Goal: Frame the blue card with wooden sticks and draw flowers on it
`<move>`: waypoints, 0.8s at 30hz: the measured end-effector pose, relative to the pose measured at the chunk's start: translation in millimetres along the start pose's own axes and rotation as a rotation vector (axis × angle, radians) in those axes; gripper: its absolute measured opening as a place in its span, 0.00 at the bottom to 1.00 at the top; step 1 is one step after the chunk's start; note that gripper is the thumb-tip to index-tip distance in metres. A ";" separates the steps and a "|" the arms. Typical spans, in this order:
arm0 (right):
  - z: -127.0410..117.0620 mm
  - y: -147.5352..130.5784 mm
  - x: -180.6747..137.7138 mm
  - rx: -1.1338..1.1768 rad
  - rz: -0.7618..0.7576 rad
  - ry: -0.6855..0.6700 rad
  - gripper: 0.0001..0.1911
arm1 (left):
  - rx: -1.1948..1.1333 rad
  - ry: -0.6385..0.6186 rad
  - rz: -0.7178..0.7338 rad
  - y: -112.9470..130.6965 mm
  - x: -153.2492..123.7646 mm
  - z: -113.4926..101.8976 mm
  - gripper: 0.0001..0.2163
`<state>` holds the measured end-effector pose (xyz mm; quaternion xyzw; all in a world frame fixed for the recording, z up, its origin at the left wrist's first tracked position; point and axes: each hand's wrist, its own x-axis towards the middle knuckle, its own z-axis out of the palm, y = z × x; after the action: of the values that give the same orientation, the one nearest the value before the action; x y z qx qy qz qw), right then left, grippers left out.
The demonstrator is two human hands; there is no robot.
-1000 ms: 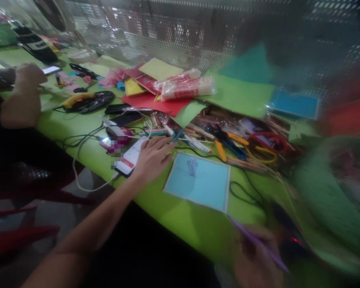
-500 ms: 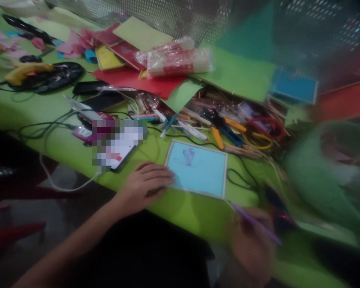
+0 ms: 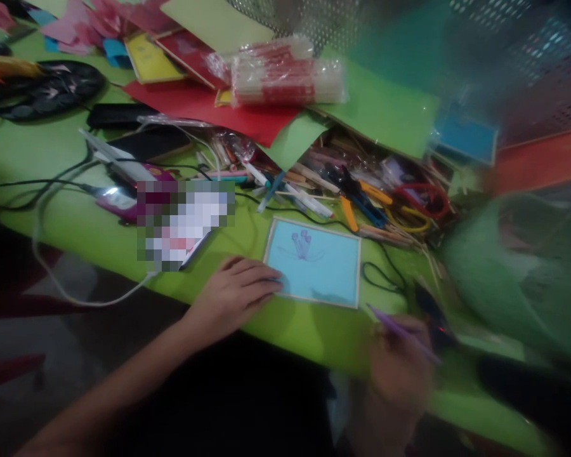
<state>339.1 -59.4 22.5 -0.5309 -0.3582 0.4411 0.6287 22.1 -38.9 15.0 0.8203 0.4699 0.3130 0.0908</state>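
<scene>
A light blue card with a pale stick border lies on the green table. Purple pen lines on its upper left form a few flowers on stems above a curved line. My left hand lies flat with its fingers stretched over the card's left edge. My right hand, somewhat blurred, is closed round a purple pen. The pen's tip points up and left, just off the card's lower right corner, apart from the card.
Left of the card lies a phone, partly pixelated, on a white cable. Pens, sticks, pliers and red-handled scissors are heaped behind it. Plastic-wrapped sticks rest on coloured paper. A green translucent container stands at right.
The view has shifted slightly, so the things at the left appear farther left. My left hand stays on the card's edge; my right hand still holds the pen near the corner.
</scene>
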 end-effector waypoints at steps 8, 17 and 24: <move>8.1 -4.4 6.1 -0.055 -0.039 -0.013 0.08 | 0.014 0.006 0.013 1.2 -3.0 0.6 0.09; 74.3 -35.8 21.9 -0.275 -0.069 -0.327 0.05 | -0.041 -0.094 0.043 -1.6 -0.7 -5.8 0.11; 113.5 -6.0 45.3 -0.423 0.072 -0.377 0.07 | -0.110 -0.111 0.018 -3.2 1.1 -8.0 0.10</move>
<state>251.9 22.5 48.0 -0.5713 -0.5338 0.4694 0.4104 15.4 -37.3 20.4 0.8342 0.4390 0.2934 0.1589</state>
